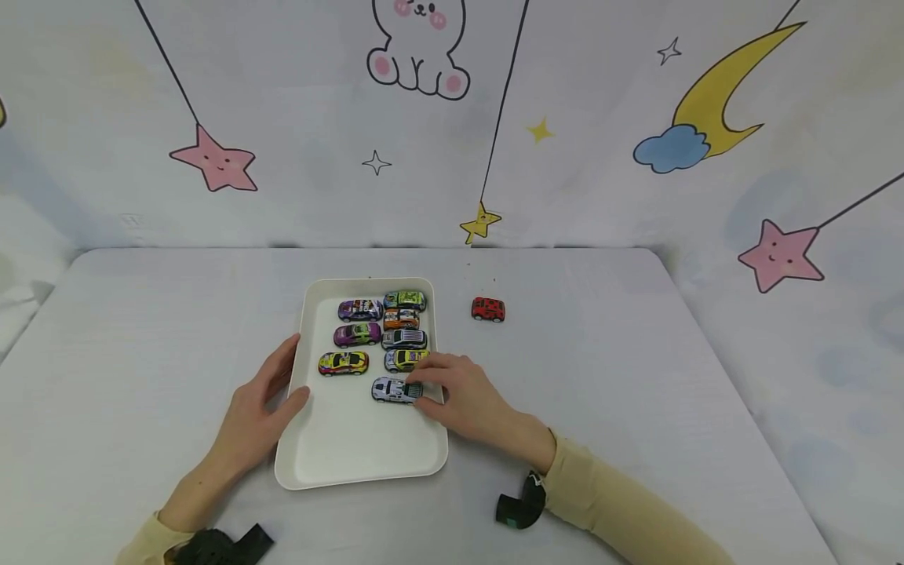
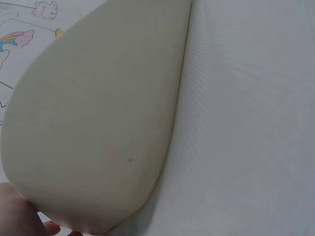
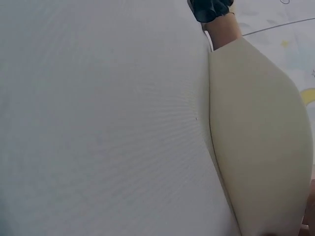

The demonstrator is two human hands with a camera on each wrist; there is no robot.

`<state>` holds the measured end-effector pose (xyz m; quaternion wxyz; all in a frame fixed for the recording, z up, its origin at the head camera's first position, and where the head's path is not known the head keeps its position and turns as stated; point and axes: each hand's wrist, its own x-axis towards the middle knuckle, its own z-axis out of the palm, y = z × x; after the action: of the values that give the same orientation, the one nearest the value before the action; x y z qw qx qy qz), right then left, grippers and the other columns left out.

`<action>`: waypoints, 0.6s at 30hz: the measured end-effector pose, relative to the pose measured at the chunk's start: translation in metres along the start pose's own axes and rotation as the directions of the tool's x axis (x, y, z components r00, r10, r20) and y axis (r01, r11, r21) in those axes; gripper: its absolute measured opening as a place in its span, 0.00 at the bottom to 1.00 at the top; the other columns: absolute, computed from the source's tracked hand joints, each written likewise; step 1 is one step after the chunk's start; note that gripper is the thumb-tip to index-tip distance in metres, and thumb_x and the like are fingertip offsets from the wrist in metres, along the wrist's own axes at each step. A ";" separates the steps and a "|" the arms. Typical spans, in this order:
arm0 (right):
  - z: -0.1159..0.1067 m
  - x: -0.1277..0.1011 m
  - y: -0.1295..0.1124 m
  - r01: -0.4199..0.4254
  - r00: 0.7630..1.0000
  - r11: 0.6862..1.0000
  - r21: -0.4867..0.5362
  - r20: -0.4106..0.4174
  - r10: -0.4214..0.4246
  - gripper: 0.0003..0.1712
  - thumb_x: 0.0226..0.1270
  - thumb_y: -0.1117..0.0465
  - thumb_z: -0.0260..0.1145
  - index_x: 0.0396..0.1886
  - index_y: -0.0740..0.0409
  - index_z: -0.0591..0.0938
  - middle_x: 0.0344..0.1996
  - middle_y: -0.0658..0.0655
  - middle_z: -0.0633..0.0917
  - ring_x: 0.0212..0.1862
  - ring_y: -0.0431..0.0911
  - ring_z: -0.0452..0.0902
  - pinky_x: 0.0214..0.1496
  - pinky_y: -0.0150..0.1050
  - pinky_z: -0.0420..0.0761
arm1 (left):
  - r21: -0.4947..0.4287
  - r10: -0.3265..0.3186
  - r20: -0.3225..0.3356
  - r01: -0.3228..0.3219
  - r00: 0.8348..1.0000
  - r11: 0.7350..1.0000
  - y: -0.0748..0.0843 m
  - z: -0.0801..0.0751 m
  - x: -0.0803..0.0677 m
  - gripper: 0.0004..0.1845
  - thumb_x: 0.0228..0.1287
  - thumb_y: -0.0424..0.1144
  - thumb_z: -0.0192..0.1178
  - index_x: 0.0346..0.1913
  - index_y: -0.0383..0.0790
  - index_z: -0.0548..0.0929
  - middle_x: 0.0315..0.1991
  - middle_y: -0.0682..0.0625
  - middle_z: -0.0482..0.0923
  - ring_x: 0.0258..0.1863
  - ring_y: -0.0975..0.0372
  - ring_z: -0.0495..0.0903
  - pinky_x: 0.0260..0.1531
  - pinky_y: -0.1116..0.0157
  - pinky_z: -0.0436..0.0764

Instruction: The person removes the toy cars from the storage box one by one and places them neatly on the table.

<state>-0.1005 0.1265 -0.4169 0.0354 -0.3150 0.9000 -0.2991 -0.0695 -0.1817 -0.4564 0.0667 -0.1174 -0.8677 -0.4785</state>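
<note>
On the tray (image 1: 360,443), touched by the left hand (image 1: 256,413), fingers spread, a silver toy car (image 1: 390,390) is apparently pinched by the right hand (image 1: 462,395).

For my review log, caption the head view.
Right hand pinches silver toy car in white tray; red car outside.
</note>
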 end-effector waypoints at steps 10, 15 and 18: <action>-0.001 0.000 -0.003 -0.014 1.000 0.999 0.039 0.022 0.014 0.15 0.59 0.61 0.75 0.47 0.54 0.88 0.48 0.52 0.88 0.53 0.46 0.82 0.55 0.46 0.81 | 0.005 -0.011 0.002 0.011 1.000 1.000 0.002 0.000 0.000 0.38 0.69 0.33 0.61 0.79 0.50 0.58 0.73 0.40 0.66 0.65 0.43 0.72 0.58 0.89 0.63; 0.000 0.001 -0.003 -0.018 1.000 0.997 0.070 0.005 0.017 0.14 0.57 0.60 0.77 0.44 0.55 0.88 0.44 0.51 0.88 0.49 0.44 0.82 0.51 0.41 0.82 | 0.000 -0.008 0.003 0.008 1.000 1.000 0.001 0.000 0.000 0.39 0.69 0.33 0.61 0.79 0.53 0.58 0.73 0.40 0.66 0.65 0.42 0.72 0.58 0.89 0.63; 0.001 0.001 -0.003 -0.016 1.000 0.997 0.076 -0.009 0.017 0.13 0.57 0.61 0.77 0.43 0.54 0.88 0.43 0.50 0.88 0.47 0.43 0.82 0.50 0.41 0.81 | -0.002 -0.008 0.002 0.008 1.000 1.000 0.001 0.000 0.000 0.39 0.69 0.33 0.61 0.79 0.52 0.58 0.73 0.40 0.66 0.66 0.46 0.72 0.58 0.89 0.63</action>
<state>-0.0995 0.1241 -0.4160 0.0456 -0.3045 0.8907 -0.3345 -0.0695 -0.1813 -0.4559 0.0640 -0.1142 -0.8678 -0.4793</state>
